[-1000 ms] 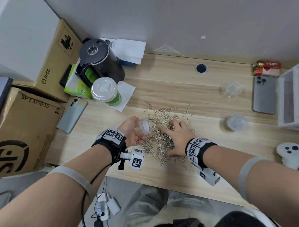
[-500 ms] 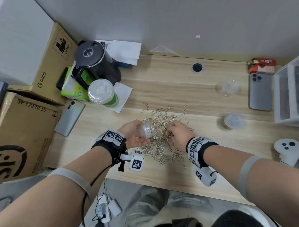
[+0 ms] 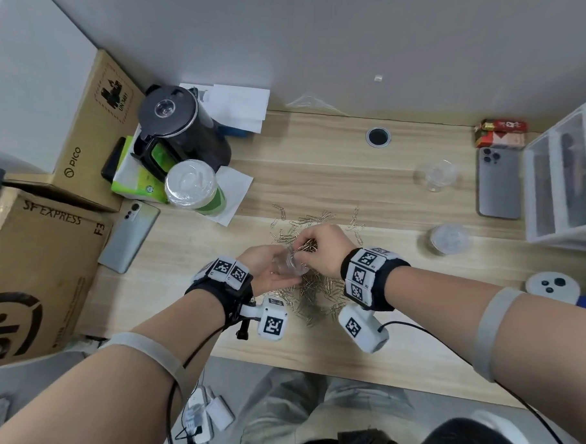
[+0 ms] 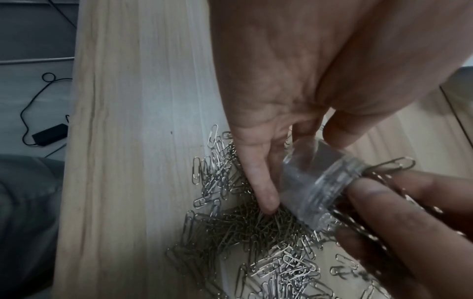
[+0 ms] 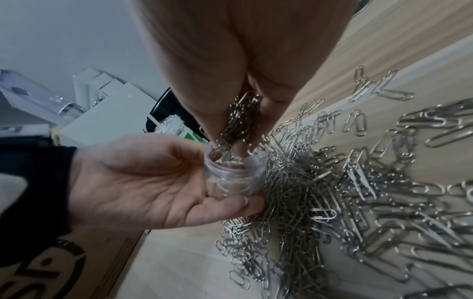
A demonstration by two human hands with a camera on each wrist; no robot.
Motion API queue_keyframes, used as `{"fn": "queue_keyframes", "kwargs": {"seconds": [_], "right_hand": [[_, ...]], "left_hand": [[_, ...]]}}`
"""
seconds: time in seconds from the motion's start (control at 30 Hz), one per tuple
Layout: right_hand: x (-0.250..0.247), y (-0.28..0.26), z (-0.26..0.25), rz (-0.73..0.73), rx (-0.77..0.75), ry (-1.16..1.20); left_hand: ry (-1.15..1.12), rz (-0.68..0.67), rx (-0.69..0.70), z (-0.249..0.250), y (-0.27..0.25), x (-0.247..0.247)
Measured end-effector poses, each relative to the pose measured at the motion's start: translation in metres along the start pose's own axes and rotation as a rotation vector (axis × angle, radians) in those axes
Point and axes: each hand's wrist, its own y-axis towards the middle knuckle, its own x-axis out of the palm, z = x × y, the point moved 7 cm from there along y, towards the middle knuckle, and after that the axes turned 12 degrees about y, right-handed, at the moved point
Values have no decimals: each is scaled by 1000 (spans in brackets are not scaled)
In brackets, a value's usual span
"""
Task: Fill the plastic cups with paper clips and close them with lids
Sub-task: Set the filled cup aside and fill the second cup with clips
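My left hand (image 3: 269, 271) (image 5: 153, 180) holds a small clear plastic cup (image 3: 289, 263) (image 4: 317, 182) (image 5: 234, 176) just above the pile of silver paper clips (image 3: 312, 296) (image 5: 358, 192) (image 4: 256, 232) on the wooden desk (image 3: 320, 176). My right hand (image 3: 320, 248) (image 5: 240, 113) pinches a bunch of clips at the cup's mouth, and a few clips lie inside. A second clear cup (image 3: 436, 176) stands at the far right. A round clear lidded cup or lid (image 3: 448, 238) lies nearer on the right.
A black kettle (image 3: 181, 126), a green drink cup (image 3: 195, 189), cardboard boxes (image 3: 37, 271) and a phone (image 3: 130, 235) crowd the left. Another phone (image 3: 498, 183), a red packet (image 3: 500, 133), a drawer unit (image 3: 568, 180) and a white controller (image 3: 550, 286) sit on the right.
My right hand gathered clips from the pile, lifted them and brought them left to the cup's mouth. The left hand turned the cup more upright.
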Motion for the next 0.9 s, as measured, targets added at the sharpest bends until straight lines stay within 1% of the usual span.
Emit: {"fn": "queue_keyframes", "kwargs": {"seconds": [0.2,0.37,0.5,0.57,0.67,0.77,0.9], "right_hand": [[13,-4,-6,-30,15,36],[14,-6,-10,-128,25,43],[17,-5,-11,-174,12,138],[16,-5,-13,-175,3,177],[13,-7,-20,-160,-50,191],[12,-8,-27,-138,-88,214],[13,-8,-31,-150,-111,157]], "left_hand": [[34,8,11,3,2,-2],[43,10,25,5,0,-3],[52,3,42,9,0,0],[35,-1,33,10,0,0],[-9,-7,21,11,2,2],[-13,-48,32,13,1,5],[4,-67,44,14,0,5]]}}
